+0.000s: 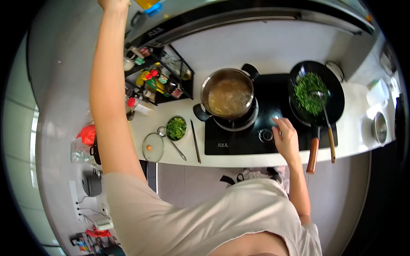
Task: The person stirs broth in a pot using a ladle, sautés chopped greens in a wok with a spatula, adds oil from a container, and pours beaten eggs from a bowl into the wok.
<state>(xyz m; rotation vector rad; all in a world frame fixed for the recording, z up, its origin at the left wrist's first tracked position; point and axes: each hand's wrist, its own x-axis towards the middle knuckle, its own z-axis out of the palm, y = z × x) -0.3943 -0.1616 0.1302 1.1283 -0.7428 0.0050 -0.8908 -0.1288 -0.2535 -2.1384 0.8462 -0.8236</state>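
Note:
My left hand [114, 3] reaches up to the top edge of the view, mostly cut off, so its fingers cannot be made out. Over the front of the black cooktop [239, 145], my right hand [285, 137] hangs beside the round control knob [265, 135], its fingers apart and holding nothing. A steel pot [228, 94] with bubbling brownish liquid sits on the left burner. On the right burner, a black wok [335, 100] holds chopped greens [308, 91] and a ladle with a wooden handle [331, 145].
Left of the cooktop are a bowl of greens [176, 128], a spoon [177, 150], chopsticks [195, 141] and a glass lid [153, 148]. A black rack [183, 68] holds seasoning bottles. Metal bowl [379, 128] and white cup [377, 92] stand at the right.

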